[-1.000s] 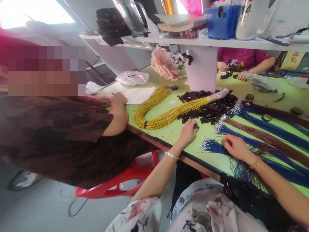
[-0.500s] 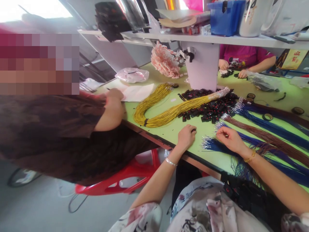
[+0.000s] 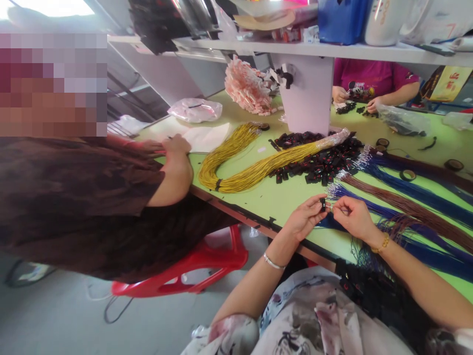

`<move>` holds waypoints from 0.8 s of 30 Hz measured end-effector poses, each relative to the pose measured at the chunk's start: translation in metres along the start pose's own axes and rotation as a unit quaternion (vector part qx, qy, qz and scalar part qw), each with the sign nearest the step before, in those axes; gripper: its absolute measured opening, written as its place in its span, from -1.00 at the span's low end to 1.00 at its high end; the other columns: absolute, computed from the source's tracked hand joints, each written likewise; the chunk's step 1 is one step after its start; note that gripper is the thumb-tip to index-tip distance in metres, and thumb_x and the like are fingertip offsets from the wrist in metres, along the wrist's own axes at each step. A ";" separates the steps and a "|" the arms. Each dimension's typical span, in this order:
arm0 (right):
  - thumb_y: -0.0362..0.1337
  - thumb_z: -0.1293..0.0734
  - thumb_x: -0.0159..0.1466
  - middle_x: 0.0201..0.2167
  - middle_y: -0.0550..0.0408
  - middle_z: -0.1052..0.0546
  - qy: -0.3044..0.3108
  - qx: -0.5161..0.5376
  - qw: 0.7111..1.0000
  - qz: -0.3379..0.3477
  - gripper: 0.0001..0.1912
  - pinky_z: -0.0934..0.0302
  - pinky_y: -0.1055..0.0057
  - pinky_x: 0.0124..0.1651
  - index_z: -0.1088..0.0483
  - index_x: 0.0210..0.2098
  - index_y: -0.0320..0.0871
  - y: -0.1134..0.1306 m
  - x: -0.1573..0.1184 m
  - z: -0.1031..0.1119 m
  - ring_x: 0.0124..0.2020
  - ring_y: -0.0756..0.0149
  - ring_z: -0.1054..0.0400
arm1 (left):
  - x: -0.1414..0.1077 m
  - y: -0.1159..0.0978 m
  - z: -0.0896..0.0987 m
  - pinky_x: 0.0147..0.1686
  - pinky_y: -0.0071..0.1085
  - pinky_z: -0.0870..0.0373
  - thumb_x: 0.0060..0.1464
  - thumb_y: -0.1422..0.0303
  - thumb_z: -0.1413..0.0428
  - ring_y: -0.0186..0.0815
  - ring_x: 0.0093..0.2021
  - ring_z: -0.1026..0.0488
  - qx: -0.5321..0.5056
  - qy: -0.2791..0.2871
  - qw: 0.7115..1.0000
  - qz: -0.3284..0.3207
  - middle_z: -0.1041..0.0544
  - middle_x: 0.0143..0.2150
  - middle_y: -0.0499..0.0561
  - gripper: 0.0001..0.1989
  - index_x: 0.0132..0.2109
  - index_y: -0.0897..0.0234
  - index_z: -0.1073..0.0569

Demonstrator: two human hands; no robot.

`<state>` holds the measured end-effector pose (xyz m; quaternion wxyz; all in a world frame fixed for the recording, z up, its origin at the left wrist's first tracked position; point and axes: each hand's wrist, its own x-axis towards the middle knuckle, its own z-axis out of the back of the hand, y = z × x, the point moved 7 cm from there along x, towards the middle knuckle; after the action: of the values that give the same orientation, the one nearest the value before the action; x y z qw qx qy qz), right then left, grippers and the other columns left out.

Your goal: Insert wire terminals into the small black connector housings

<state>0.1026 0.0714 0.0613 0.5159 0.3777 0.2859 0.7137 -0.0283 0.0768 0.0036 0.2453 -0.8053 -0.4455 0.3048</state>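
Observation:
My left hand [image 3: 303,218] pinches a small black plastic connector housing [image 3: 322,204] above the table's front edge. Close beside it, my right hand [image 3: 353,217] is closed with thumb and fingers pinched on a wire, whose pale metal terminal end points at the housing. Whether the terminal has entered the housing is too small to tell. Under and right of my right hand lie bundles of blue wires [image 3: 424,246] and brown wires [image 3: 391,202] with silvery tips. Beyond my hands spreads a pile of black housings [image 3: 321,167], with a bundle of yellow wires [image 3: 254,180] across it.
At left a co-worker sits on a red stool [image 3: 218,261], an arm over white paper [image 3: 209,138]. Another person in a magenta shirt [image 3: 380,76] handles small black parts opposite. A shelf [image 3: 254,47] spans the table. Black pieces [image 3: 369,291] lie beside my lap.
My left hand has moved right and turned, bringing the black housing up to my right hand. The right hand has stayed nearly in place, and a pale wire tip now shows between them.

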 end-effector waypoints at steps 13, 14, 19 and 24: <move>-0.35 -0.25 0.09 -0.68 0.24 -0.26 -0.007 -0.047 0.999 0.026 -0.85 0.06 0.53 -0.53 -0.27 -0.60 -0.17 0.011 -0.001 0.004 -0.62 0.50 -0.04 | 0.001 0.005 -0.003 -0.11 -0.43 -0.43 -0.03 0.49 -0.21 -0.36 -0.22 -0.49 -0.018 0.006 1.000 0.006 -0.55 -0.22 0.08 -0.67 -0.05 0.35 -0.50; -0.35 -0.25 0.08 -0.68 0.23 -0.27 -0.008 -0.051 0.998 0.025 -0.86 0.06 0.52 -0.52 -0.27 -0.60 -0.16 0.011 -0.001 0.004 -0.62 0.50 -0.04 | 0.000 0.005 -0.003 -0.11 -0.41 -0.43 -0.03 0.48 -0.21 -0.35 -0.22 -0.49 -0.015 0.002 1.000 0.006 -0.55 -0.22 0.09 -0.67 -0.05 0.35 -0.50; -0.37 -0.25 0.08 -0.67 0.23 -0.27 -0.004 -0.067 0.997 0.046 -0.87 0.05 0.50 -0.50 -0.27 -0.59 -0.16 0.013 -0.002 0.000 -0.61 0.48 -0.06 | -0.003 0.006 0.000 -0.19 -0.42 -0.45 -0.14 0.44 -0.30 -0.40 -0.33 -0.48 0.029 -0.053 0.998 -0.019 -0.53 -0.33 0.02 -0.65 -0.13 0.34 -0.53; -0.37 -0.22 0.14 -0.64 0.21 -0.26 0.025 -0.069 0.994 0.081 -0.84 0.04 0.49 -0.47 -0.23 -0.57 -0.15 0.010 -0.001 -0.008 -0.58 0.45 -0.10 | -0.006 0.009 0.003 -0.30 -0.47 -0.44 -0.21 0.36 -0.34 -0.45 -0.40 -0.43 0.064 -0.110 0.990 -0.062 -0.48 -0.42 -0.04 -0.65 -0.20 0.35 -0.53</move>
<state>0.0910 0.0670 0.0644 0.4734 0.3452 0.2175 0.7807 -0.0274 0.0671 -0.0028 0.2641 -0.7204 -0.4981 0.4040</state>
